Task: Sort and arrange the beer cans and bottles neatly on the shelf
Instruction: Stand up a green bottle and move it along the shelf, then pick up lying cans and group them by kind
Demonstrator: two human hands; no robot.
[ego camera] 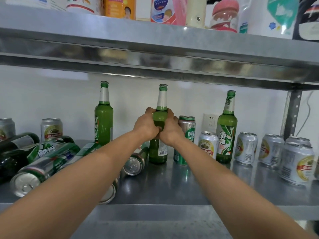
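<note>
Gripping with both hands, you have your left hand and right hand curled tight round the shoulder of the middle bottle, which stands upright on the shelf, a fallen can just left of it, a green can just right. You seem to be placing it. Next, line it up with the left bottle and right bottle, without knocking either neighbour.
</note>
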